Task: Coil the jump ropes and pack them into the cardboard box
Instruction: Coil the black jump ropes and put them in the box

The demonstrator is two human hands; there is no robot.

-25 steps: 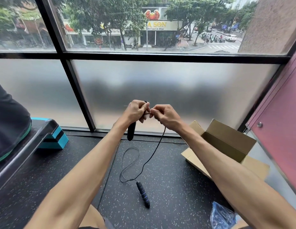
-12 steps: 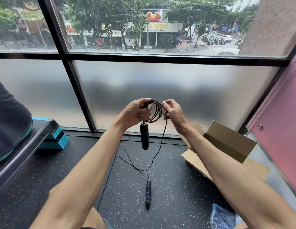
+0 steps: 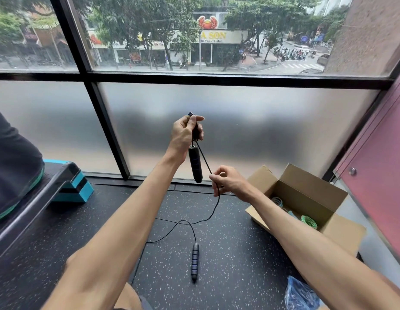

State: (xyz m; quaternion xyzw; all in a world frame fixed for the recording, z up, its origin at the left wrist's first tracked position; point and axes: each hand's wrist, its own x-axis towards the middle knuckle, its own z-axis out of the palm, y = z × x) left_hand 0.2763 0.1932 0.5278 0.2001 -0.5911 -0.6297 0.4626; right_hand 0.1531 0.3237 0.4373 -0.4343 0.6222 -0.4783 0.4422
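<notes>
My left hand (image 3: 185,133) is raised before the frosted window and grips the coiled part of a black jump rope; one black handle (image 3: 195,164) hangs straight down below it. The black cord (image 3: 213,206) runs from there down through my right hand (image 3: 227,181), which pinches it lower and to the right. The cord then trails over the floor to the second handle (image 3: 194,261), lying on the dark mat. An open cardboard box (image 3: 306,189) stands on the floor at the right, with green and blue coiled ropes (image 3: 308,221) inside.
A teal and black step platform (image 3: 71,186) sits at the left by the window, beside a dark bench (image 3: 20,211). A blue plastic bag (image 3: 300,295) lies at the lower right. A pink wall (image 3: 382,166) borders the right side behind the box.
My left hand has risen with the coil, and the hanging handle rose with it. My right hand dropped away from the coil and slid down the cord. More cord lies slack on the floor.
</notes>
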